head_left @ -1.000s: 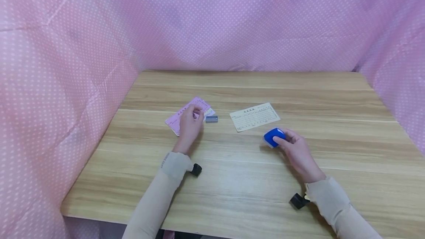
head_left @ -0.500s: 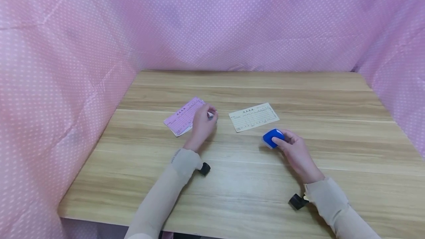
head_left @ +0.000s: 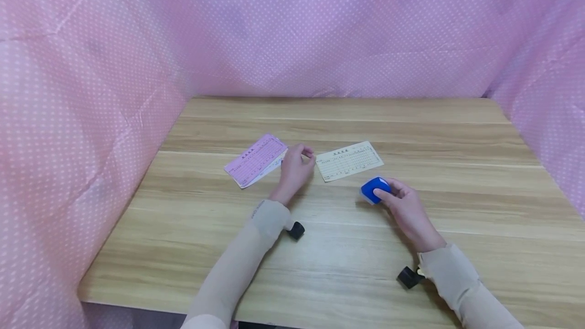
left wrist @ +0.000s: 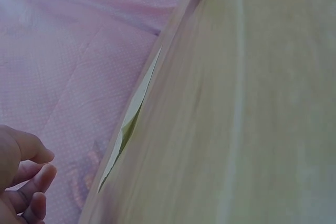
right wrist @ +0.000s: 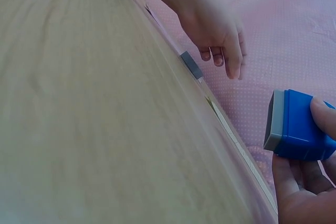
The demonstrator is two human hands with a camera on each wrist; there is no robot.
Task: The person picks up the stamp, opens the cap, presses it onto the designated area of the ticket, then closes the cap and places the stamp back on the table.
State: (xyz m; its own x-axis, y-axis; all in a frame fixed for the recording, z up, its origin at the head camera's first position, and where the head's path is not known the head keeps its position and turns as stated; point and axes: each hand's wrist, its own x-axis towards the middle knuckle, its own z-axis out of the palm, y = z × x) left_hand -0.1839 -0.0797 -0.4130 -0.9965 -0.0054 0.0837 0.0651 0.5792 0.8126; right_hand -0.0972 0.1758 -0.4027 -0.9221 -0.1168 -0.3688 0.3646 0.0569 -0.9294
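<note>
My right hand [head_left: 410, 209] holds a blue stamp [head_left: 376, 190] tilted above the table, thumb on its near side. The stamp's dark face, framed in grey, shows in the left wrist view. My left hand [head_left: 297, 169] hovers between the two slips, fingers loosely bent and with nothing in them. To its right lies a cream printed form [head_left: 349, 161]; to its left lies a pink printed form [head_left: 255, 160] over a white sheet [head_left: 269, 168]. A small grey cap [right wrist: 190, 65] sits on the table below my left hand in the right wrist view; the head view mostly hides it.
The wood-grain table [head_left: 347, 268] ends at a front edge near my forearms. Pink dotted cloth [head_left: 320, 29] hangs behind it and along both sides. A black camera [head_left: 296, 230] sticks out from my left wrist, another black camera [head_left: 408, 277] from my right.
My left hand has moved right, from over the pink form, across the grey cap, to near the cream form. My right hand and the stamp have stayed nearly still.
</note>
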